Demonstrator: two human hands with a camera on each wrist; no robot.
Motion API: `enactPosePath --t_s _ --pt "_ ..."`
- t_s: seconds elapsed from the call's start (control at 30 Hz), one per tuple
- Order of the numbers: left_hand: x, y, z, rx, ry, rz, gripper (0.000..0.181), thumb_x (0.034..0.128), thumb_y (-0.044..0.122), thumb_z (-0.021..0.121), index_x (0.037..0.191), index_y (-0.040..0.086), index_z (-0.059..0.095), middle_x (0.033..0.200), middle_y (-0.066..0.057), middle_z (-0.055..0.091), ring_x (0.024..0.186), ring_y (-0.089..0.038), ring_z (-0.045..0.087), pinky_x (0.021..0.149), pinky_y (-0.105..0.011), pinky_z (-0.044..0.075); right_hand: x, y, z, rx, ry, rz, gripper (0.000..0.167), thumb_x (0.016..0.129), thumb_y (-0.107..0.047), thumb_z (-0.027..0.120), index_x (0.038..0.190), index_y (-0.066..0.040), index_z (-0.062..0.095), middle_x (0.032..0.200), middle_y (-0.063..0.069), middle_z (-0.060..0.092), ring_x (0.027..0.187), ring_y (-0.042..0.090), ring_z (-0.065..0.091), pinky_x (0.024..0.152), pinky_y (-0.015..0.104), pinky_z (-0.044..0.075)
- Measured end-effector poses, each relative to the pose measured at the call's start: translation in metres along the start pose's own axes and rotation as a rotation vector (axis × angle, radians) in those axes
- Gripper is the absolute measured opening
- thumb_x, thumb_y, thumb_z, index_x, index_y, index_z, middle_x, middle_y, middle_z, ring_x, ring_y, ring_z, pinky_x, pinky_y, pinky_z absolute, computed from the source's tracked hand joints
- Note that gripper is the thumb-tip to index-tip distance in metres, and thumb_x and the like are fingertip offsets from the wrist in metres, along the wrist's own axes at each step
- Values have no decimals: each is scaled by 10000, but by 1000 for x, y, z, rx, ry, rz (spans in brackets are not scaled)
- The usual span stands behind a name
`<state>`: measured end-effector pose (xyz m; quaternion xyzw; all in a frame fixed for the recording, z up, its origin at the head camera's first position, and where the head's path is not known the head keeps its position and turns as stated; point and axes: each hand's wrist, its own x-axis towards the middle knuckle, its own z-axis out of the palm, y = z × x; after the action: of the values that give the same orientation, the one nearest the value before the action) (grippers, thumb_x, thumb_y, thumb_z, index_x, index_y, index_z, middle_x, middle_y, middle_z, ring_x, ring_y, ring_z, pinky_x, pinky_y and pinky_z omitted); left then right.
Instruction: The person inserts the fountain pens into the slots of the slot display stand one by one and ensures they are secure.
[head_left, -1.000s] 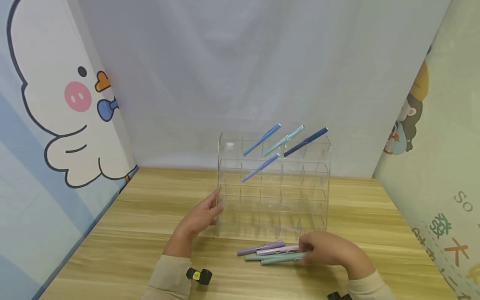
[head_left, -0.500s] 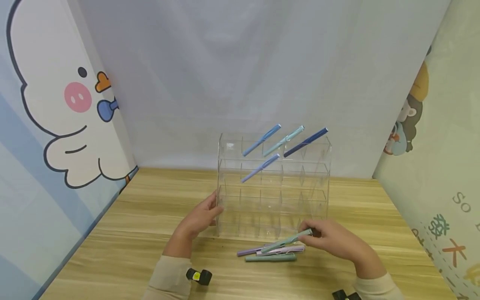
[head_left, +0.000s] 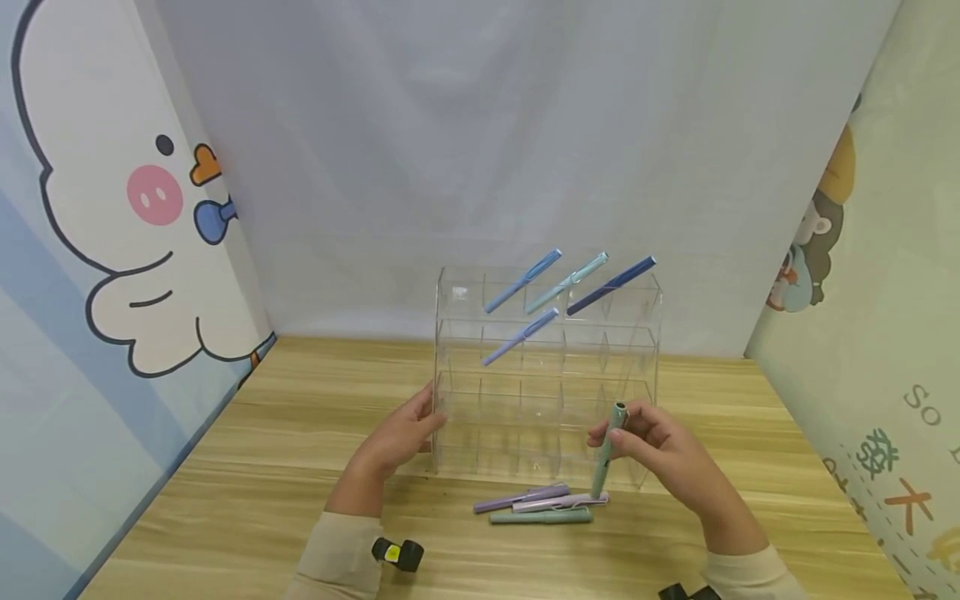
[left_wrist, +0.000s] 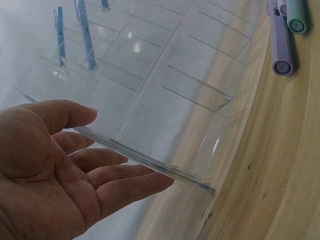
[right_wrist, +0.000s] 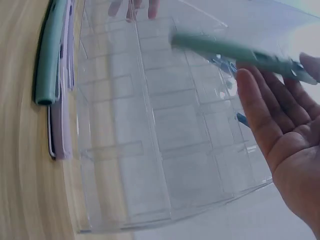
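Grn pen [head_left: 607, 458] swung near-upright, off pile [head_left: 542, 517]; R hand [head_left: 663, 446] pinching it, L hand [head_left: 401, 429] pinching rack [head_left: 542, 408] edge.

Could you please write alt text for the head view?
A right hand holds a green pen before a clear rack, while the left hand holds the rack's side. Four pens sit slanted in the rack; three more pens lie on the table.

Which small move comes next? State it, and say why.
Probably lift the held green pen toward a free second-tier slot of the clear rack, beside the periwinkle pen: the right hand pinches it before the rack, that tier has free slots, and the left hand rests at the rack's side.
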<state>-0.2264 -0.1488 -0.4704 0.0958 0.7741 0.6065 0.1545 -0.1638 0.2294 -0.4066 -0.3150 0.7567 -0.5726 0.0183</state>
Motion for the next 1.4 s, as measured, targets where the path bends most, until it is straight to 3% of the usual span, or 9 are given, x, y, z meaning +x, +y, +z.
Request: enactPosePath --t_s 0.2,0.37,0.57,0.67,0.93,1.17,1.4 --pt "-2 0 0 7 11 -3 657 1046 277 486 1590 304 118 1622 -81 243 1445 -345 310 1047 -573 414 3 -1 4 59 99 34 174 1027 -49 486 1169 51 485 1046 154 690 959 203 709 762 383 591" --pt "-2 1 0 9 21 -4 642 1046 271 484 1585 327 139 1617 -37 266 1443 -329 320 1041 -557 428 7 3 4 98 156 18 256 1021 -41 496 1259 22 429 1029 261 641 918 239 716 738 414 595" --pt "-1 2 1 9 13 -7 668 1035 308 508 1588 312 134 1617 -47 265 1437 -337 329 1036 -550 434 17 6 2 52 217 18 426 1025 -90 510 1435 -50 396 1051 289 630 896 237 717 717 400 598" --pt "-1 2 1 8 12 -5 665 1038 291 503 1590 299 132 1617 -59 264 1437 -340 329 1032 -551 437 24 4 0 21 247 22 429 1024 -108 520 1436 -58 414 1081 248 642 906 247 716 717 402 598" --pt "-2 2 1 5 14 7 648 1048 253 479 1591 294 129 1620 -63 256 1437 -341 328 1030 -557 437 58 -10 -13 -32 313 -17 422 1018 -134 538 1415 -68 411 1047 57 665 907 231 721 733 363 598" --pt "-3 2 2 1 19 -6 645 1044 269 489 1582 335 140 1623 -50 249 1447 -323 313 1039 -552 433 91 -31 -29 -119 334 -88 440 1018 -142 537 1430 -76 398 1032 130 641 906 183 721 738 300 596" --pt "-1 0 0 0 12 -3 650 1051 246 471 1588 318 113 1629 -62 226 1457 -333 289 1048 -565 419 118 -45 -38 -135 435 -133 416 1009 -184 557 1391 -98 417 1045 184 637 901 171 722 757 269 588"
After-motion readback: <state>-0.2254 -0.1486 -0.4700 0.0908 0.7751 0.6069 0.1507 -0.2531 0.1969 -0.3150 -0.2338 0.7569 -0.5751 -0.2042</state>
